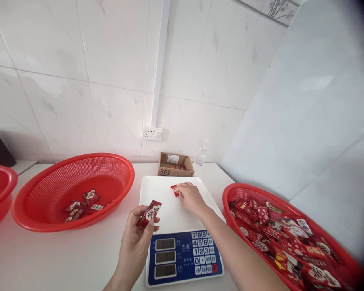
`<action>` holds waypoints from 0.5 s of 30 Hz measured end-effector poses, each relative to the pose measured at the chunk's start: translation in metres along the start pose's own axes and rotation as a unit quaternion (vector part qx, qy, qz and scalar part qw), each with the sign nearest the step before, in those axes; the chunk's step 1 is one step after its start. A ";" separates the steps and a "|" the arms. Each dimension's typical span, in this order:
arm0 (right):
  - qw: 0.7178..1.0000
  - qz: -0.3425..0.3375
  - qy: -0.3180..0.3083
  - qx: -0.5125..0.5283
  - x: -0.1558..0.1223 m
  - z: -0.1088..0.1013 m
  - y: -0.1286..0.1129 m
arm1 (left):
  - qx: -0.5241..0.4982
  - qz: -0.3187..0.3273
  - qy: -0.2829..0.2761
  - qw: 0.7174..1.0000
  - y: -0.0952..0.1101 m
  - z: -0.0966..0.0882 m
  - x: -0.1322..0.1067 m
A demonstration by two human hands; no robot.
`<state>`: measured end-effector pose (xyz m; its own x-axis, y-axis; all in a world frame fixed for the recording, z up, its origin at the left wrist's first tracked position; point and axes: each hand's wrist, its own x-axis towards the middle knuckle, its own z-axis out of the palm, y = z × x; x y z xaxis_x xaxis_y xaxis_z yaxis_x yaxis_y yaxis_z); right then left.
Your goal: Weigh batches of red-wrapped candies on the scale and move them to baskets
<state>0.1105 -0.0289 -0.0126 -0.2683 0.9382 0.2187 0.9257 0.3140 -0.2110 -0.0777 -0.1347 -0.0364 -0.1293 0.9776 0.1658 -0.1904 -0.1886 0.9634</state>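
My left hand (pixel 139 230) is closed on a dark red candy packet (pixel 151 213) with white lettering, held just over the front left of the scale's pan. My right hand (pixel 191 197) reaches over the white pan of the digital scale (pixel 157 190), its fingers pinching a small red and yellow candy packet (pixel 175 190). Whether that packet rests on the pan I cannot tell. The scale's blue panel (pixel 186 264) with keys and three displays faces me.
To the left, a red basket (pixel 121 161) holds several dark red packets, and another red basket (pixel 6 173) stands beyond it. A red basket (pixel 230 190) full of packets is at right. Behind the scale stand a cardboard box (pixel 176 172) and a clear bottle (pixel 201 156).
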 end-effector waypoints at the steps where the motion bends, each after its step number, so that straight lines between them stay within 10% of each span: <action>1: 1.000 0.004 -0.003 -0.002 0.001 0.000 0.000 | 0.003 0.001 0.001 1.000 0.001 0.000 0.000; 15: 0.994 -0.005 -0.099 -0.054 0.019 -0.006 -0.001 | 0.006 0.004 0.010 1.000 0.000 -0.002 0.001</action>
<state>0.1065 -0.0126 -0.0024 -0.3145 0.9489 0.0259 0.9432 0.3154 -0.1043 -0.0799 -0.1340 -0.0369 -0.1501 0.9740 0.1698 -0.1777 -0.1955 0.9645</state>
